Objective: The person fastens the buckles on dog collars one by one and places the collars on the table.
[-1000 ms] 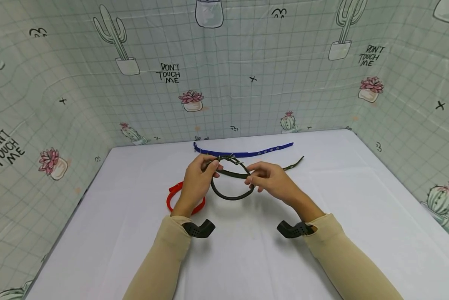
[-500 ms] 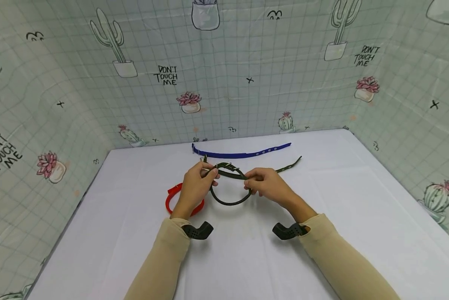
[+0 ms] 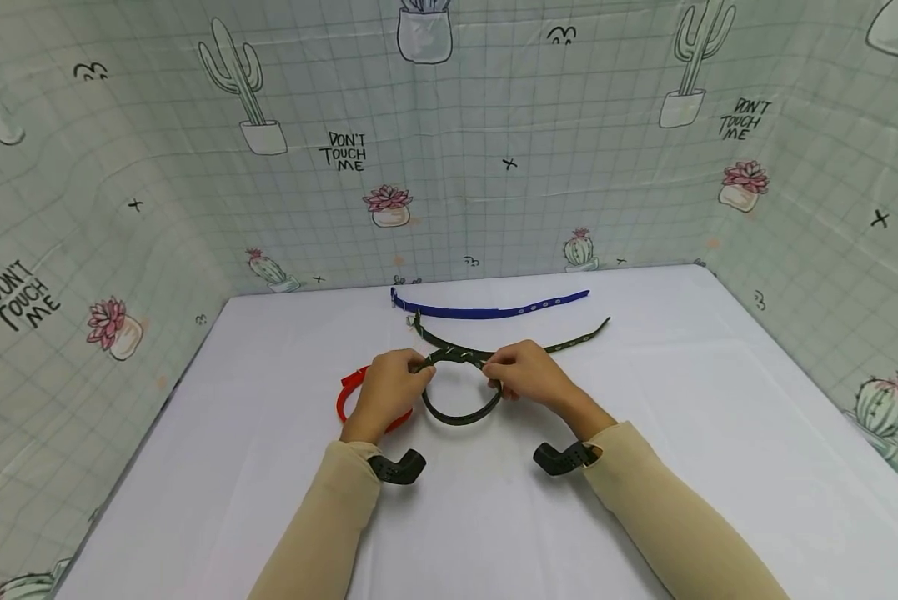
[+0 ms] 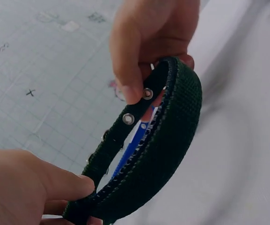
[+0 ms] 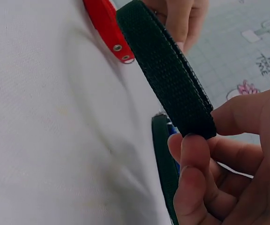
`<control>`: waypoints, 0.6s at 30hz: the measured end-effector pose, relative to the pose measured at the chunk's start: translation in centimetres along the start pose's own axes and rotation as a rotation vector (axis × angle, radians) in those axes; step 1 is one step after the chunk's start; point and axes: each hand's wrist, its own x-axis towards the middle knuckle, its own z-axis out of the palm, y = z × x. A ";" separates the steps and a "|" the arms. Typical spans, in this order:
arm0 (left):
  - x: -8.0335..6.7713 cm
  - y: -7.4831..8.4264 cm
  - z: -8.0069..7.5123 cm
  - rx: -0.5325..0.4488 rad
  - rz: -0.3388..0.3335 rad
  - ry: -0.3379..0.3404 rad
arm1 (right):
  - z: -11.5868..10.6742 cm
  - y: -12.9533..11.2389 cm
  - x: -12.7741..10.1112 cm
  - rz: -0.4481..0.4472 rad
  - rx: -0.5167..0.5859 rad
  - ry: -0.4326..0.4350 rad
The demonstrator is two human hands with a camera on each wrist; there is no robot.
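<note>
Dark green collar [image 3: 459, 412] pinched between left hand [image 3: 387, 392] and right hand [image 3: 527, 377].

Matt woven black collar [image 4: 172, 140], shiny metal eyelets [image 4: 147, 93], smooth white tablecloth [image 3: 494, 517]

A dark green webbing collar [image 3: 459, 412] with metal eyelets is bent into a loop and held upright just above the desk [image 3: 494, 517]. The strap ends are crossed at the top of the loop. A second dark strap [image 3: 561, 342] is laid flat just behind the loop.
</note>
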 end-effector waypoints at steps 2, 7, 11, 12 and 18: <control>0.1 -0.1 0.1 0.039 -0.020 -0.021 | 0.2 0.0 0.3 -0.005 -0.053 0.002; 0.1 0.0 0.4 0.143 -0.037 -0.057 | 0.5 0.1 0.8 0.002 -0.154 0.029; 0.2 -0.2 0.8 0.196 -0.025 -0.064 | 0.7 0.2 1.1 -0.003 -0.209 0.037; 0.2 -0.2 0.9 0.210 -0.021 -0.060 | 0.7 0.2 1.1 -0.008 -0.223 0.032; 0.1 -0.5 1.3 0.311 -0.018 -0.048 | 1.2 0.7 1.5 -0.035 -0.285 0.014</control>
